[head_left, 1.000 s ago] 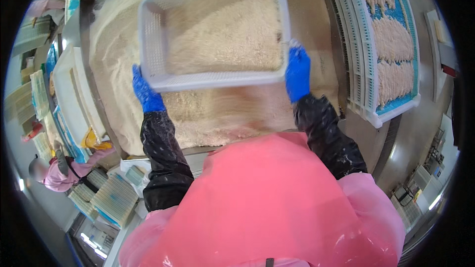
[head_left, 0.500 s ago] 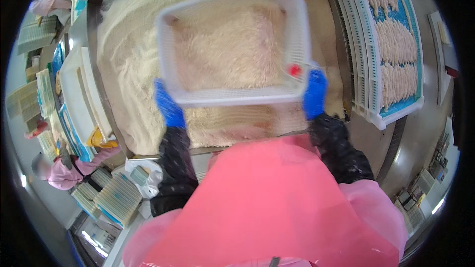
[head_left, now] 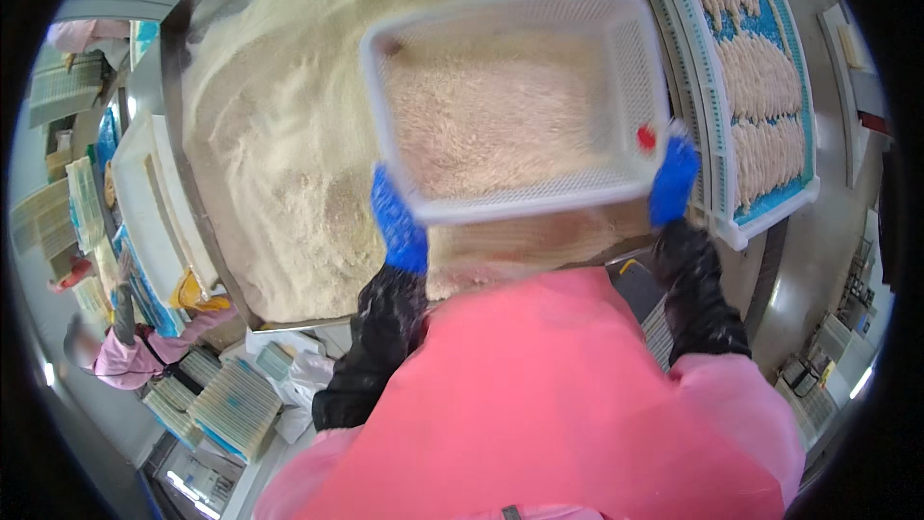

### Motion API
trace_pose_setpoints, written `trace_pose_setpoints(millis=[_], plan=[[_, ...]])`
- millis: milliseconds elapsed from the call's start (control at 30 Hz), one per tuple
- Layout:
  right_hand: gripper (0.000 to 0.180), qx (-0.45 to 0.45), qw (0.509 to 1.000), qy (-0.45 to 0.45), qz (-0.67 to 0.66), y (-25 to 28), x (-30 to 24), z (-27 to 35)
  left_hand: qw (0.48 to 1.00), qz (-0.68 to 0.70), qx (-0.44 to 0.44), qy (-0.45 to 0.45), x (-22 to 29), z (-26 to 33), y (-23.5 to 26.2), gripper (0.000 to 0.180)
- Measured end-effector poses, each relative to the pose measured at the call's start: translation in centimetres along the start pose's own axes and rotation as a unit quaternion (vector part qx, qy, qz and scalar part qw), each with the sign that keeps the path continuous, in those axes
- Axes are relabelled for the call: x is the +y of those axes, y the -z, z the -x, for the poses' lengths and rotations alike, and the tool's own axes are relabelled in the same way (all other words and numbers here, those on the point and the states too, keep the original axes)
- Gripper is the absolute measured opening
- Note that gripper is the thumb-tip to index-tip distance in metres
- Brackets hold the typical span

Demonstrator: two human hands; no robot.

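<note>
A white perforated plastic basket (head_left: 539, 207) is held up over a metal trough, with a layer of pale strips coated in crumbs (head_left: 491, 111) blurred by motion inside it. My left hand (head_left: 397, 221), in a blue glove, grips the basket's near left corner. At the near right corner my right hand (head_left: 674, 178), gloved the same way, holds the rim beside a red spot (head_left: 646, 138) on the basket wall. Beneath the basket, cream-coloured crumbs (head_left: 289, 164) lie heaped across the trough, deepest to the left.
Stacked white trays (head_left: 717, 135) stand close on the right, the top one bearing rows of coated strips (head_left: 765, 77) on blue. A white bin (head_left: 159, 202) stands left of the trough's metal wall (head_left: 188, 188). Farther left a person in pink (head_left: 125, 361) is near stacked trays (head_left: 236, 404).
Both hands have carried the basket to the right, tilting it slightly. More crumbs show in the trough on the left. The strips inside have shifted and spread.
</note>
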State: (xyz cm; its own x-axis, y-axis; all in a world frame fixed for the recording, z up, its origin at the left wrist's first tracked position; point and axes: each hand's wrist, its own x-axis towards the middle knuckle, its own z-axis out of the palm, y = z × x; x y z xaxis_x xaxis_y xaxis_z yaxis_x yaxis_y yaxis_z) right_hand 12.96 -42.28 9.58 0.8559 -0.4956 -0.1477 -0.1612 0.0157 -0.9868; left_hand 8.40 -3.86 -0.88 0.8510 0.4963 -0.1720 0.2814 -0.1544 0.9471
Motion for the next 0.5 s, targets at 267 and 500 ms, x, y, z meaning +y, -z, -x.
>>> trace_pose_setpoints(millis=[267,500], plan=[[0.028,-0.062,0.995,0.023,0.074,-7.6,3.0,4.2,0.960,0.254,0.030,0.113,5.3,-8.7,8.4,0.044],[0.031,-0.100,0.981,-0.066,0.155,-1.9,4.6,5.1,0.990,0.057,-0.007,0.130,4.8,-0.4,5.7,0.021]])
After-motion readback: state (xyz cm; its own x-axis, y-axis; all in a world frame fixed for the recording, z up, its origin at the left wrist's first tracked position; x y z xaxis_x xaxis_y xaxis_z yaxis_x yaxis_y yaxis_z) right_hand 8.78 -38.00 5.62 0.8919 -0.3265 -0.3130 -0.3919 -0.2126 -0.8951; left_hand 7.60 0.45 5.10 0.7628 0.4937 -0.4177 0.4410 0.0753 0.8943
